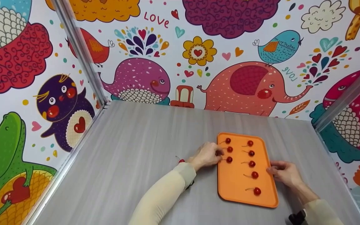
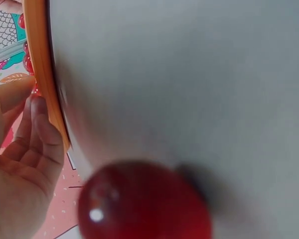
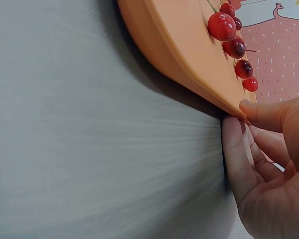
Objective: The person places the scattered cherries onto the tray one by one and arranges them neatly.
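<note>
My left hand (image 1: 205,154) is at the left rim of an orange tray (image 1: 236,184), its thumb and fingertips beside the stems of the nearest cherries. In the left wrist view a gap shows between thumb and fingers, with red fruit beyond it. On the tray, a left row holds three cherries, the lowest being a red cherry (image 1: 229,159); a longer right row includes another cherry (image 1: 254,175). My right hand (image 1: 286,173) pinches the tray's right edge, thumb on the rim and fingers below. A loose cherry (image 2: 144,204) lies on the table by my left wrist, partly hidden in the head view.
The grey table (image 1: 120,150) extends left of and behind the tray. Walls with cartoon animals close in the back and sides, with metal corner posts (image 1: 87,53) and a metal strip (image 1: 61,168) along the left edge.
</note>
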